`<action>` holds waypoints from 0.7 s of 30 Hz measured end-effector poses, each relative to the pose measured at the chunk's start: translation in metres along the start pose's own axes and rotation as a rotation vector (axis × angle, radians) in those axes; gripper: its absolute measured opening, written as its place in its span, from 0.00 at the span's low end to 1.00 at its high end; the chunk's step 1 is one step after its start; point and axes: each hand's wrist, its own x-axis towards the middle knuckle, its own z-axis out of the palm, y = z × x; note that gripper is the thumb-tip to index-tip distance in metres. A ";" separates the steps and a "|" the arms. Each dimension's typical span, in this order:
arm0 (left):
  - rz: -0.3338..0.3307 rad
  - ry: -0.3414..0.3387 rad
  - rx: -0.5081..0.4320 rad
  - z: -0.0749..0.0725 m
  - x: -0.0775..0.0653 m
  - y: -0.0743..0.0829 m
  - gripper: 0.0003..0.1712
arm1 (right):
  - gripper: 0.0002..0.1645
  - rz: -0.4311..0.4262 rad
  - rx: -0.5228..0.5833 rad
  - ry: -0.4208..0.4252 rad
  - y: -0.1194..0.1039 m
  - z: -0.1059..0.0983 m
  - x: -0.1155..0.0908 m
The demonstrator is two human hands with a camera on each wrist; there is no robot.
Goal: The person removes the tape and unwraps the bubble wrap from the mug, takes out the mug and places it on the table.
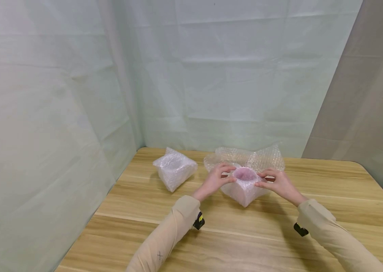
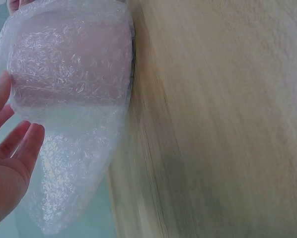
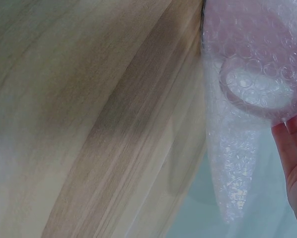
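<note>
A pink mug (image 1: 245, 173) stands upright on the table, wrapped in bubble wrap (image 1: 244, 192) with its round mouth uncovered at the top. Through the wrap, its loop handle (image 3: 260, 106) shows in the right wrist view. My left hand (image 1: 216, 179) touches the wrap beside the rim, its fingers fairly straight and the thumb apart from them. On the opposite side, my right hand (image 1: 277, 183) likewise touches the wrap near the rim with its fingertips and thumb. More bubble wrap (image 1: 252, 156) spreads out behind the mug.
To the left on the wooden table (image 1: 245, 241) lies another bubble-wrapped bundle (image 1: 175, 170), its contents unclear. Pale cloth curtains (image 1: 228, 75) hang behind the table and along its left side. A grey-brown cloth (image 1: 364, 94) hangs at the right.
</note>
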 end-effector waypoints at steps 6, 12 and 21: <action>0.009 0.007 -0.023 0.002 -0.001 -0.001 0.22 | 0.16 -0.014 0.032 -0.004 0.012 0.001 0.001; 0.022 0.018 -0.027 0.003 -0.001 -0.001 0.21 | 0.19 0.012 0.017 -0.021 0.034 0.000 0.003; -0.014 0.030 -0.004 0.003 0.000 -0.001 0.22 | 0.24 0.039 0.013 -0.055 0.036 -0.005 0.006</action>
